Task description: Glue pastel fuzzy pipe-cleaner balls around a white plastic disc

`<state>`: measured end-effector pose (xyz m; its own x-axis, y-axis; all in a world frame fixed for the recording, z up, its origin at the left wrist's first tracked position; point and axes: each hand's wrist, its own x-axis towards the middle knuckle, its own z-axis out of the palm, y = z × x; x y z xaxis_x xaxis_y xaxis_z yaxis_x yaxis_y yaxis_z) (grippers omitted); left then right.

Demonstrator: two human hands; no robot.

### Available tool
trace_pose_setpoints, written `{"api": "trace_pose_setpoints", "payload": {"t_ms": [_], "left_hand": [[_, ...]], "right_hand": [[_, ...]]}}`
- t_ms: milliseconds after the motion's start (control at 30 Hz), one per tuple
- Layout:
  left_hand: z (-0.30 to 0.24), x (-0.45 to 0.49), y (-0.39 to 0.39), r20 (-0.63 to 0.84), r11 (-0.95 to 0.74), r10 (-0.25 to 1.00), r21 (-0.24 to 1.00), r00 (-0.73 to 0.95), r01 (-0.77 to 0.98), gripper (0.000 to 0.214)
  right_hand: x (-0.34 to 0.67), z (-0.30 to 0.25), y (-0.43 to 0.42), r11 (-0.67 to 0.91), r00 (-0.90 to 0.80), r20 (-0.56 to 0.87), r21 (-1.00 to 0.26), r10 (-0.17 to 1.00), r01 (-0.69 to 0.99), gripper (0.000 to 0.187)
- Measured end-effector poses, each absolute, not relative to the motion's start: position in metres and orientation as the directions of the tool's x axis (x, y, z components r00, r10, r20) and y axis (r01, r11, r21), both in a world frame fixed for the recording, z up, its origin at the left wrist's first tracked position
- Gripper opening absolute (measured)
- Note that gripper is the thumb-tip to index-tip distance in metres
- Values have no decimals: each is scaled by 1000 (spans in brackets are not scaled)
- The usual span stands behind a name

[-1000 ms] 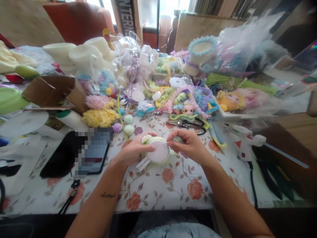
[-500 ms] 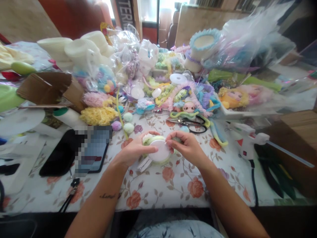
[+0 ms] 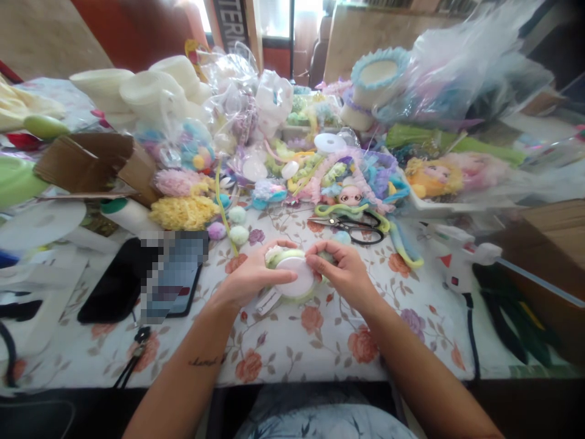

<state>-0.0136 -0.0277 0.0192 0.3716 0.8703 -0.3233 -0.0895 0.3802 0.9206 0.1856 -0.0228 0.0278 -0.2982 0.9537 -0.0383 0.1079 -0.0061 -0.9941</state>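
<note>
My left hand and my right hand both grip a small round white disc wrapped with pale green fluffy trim, held just above the floral tablecloth. The left fingers curl over its top left edge, with the thumb lying across the white face. The right fingers pinch the fluffy trim on its right edge. A small white tag hangs from the disc's lower left.
Black scissors lie just beyond my hands. A phone on a black case rests at the left, a white glue gun at the right. Pompoms, fluffy trims, doll heads, plastic bags and a cardboard box crowd the table's far half.
Both hands stay on the disc. My left thumb has slid further across its white face, and the view has shifted slightly.
</note>
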Motion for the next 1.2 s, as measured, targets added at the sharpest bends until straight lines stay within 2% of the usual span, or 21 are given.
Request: {"api": "trace_pose_setpoints", "payload": {"t_ms": [367,767,967,1200], "left_hand": [[22,-13,-28,-332,381,867,922,373,-64,59],[21,-9,-29,-343,385,879,920,331,-70,62],[21,-9,-30,-329,359,891,932,313,-41,63],[21,-9,-30,-346,372,887,928,305,-32,64]], "right_hand": [[187,27,-23,-33,-323,-48,-998,945,53,22],[186,28,-23,6,-290,-39,-988,956,154,19],[184,28,-23,63,-277,15,-984,961,166,17],[183,26,-24,49,-266,6,-986,964,158,16]]}}
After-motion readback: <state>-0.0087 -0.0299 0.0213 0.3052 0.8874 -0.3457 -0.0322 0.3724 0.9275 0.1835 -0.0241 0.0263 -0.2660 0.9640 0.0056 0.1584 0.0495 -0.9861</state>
